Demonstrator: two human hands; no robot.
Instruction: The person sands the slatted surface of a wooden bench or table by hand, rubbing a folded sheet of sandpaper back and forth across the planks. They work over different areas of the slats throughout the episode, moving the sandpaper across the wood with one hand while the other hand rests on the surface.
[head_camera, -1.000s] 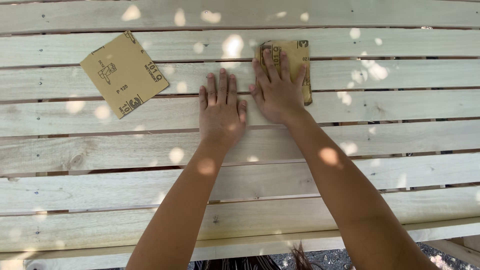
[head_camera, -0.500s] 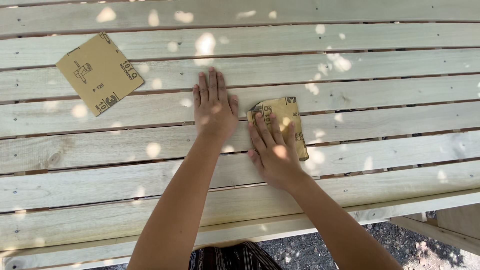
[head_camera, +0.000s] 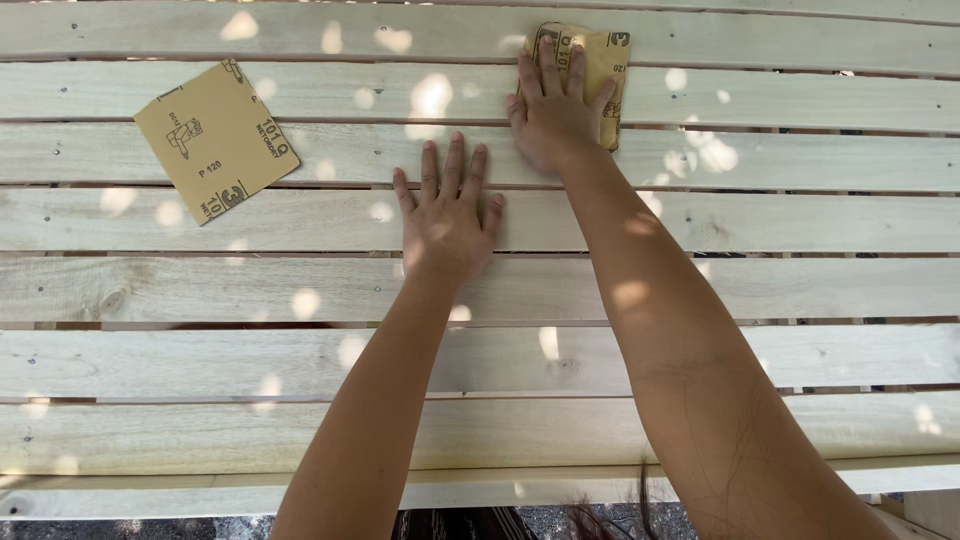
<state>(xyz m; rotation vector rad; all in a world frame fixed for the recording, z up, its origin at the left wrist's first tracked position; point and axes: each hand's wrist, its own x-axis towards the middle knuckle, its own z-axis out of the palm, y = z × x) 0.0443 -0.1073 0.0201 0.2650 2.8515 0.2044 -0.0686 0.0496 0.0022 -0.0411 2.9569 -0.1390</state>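
Note:
My right hand (head_camera: 553, 110) presses flat on a tan sheet of sandpaper (head_camera: 604, 70) at the far side of a pale wooden slatted surface (head_camera: 700, 290). The sheet's upper and right edges stick out from under the fingers. My left hand (head_camera: 446, 215) lies flat, fingers spread, on a bare slat just below and to the left of the right hand, holding nothing. A second square sheet of sandpaper (head_camera: 216, 138) lies loose on the slats at the upper left, well away from both hands.
The slats run left to right with narrow dark gaps between them. The near edge of the surface (head_camera: 200, 495) shows at the bottom, with gravel ground (head_camera: 180, 527) below it. Spots of sunlight dapple the wood.
My right hand has slid the sandpaper away from me, from the middle slats up to the far slats. My left hand has stayed flat on the wood.

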